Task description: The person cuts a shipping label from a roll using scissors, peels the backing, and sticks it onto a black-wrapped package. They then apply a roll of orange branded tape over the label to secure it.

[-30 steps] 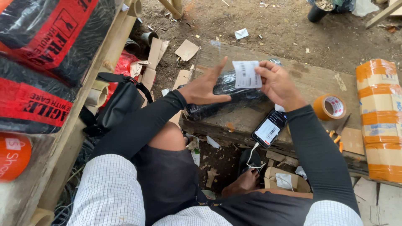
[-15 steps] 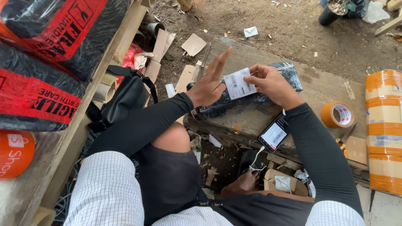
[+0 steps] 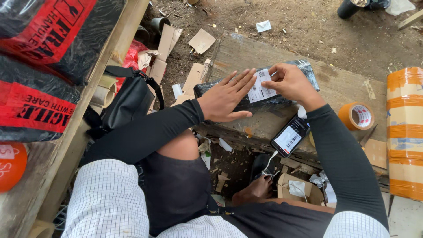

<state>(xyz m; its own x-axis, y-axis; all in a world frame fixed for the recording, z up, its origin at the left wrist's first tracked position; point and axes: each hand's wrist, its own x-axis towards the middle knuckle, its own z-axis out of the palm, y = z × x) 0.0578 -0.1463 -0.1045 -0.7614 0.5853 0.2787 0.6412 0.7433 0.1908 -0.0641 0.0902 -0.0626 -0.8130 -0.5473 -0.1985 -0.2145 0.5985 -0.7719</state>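
My left hand [image 3: 224,99] open, flat, steadying black plastic-wrapped parcel [image 3: 264,102] on wooden board [image 3: 343,86]; my right hand [image 3: 293,83] pinching white paper label [image 3: 261,87], pressing it onto wrap.

Smartphone [image 3: 290,136] lies on the desk [image 3: 339,83] edge, screen lit. Orange tape roll [image 3: 356,116] lies flat just beside it; stacked orange tape rolls [image 3: 404,132] at far right. Black shoulder bag [image 3: 130,100] left, beside black-wrapped bundles with red tape [image 3: 37,66]. Cardboard scraps [image 3: 202,40] litter the dirt floor [image 3: 308,26]
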